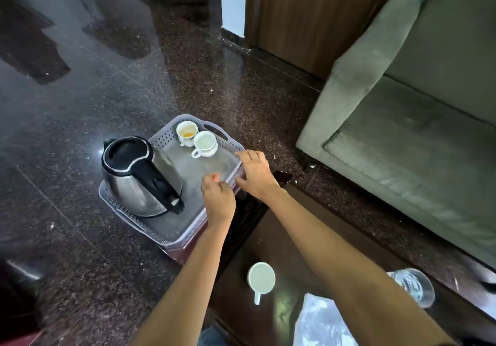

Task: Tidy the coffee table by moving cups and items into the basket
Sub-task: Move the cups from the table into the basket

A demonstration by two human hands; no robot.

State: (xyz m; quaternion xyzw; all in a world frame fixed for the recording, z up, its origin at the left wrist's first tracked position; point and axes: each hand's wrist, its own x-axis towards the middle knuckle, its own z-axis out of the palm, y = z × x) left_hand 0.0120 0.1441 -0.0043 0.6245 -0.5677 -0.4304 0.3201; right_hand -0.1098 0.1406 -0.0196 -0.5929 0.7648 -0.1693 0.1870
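Note:
A grey perforated plastic basket (171,133) sits beyond the far end of the dark coffee table (284,227). Inside it stand a steel electric kettle (137,176) with a black lid and two white cups, one with orange dregs (187,132), the other (205,144) beside it. My left hand (218,198) curls its fingers on the basket's near right rim. My right hand (255,173) grips the same rim a little farther along, fingers over the edge and thumb below. A white mug (261,278) and a clear drinking glass (413,286) remain on the table.
A grey-green sofa (402,131) runs along the right side. Dark polished stone floor (107,77) surrounds the basket. A brown wooden door (308,18) stands at the back. Under the basket a reddish-brown support (185,251) shows.

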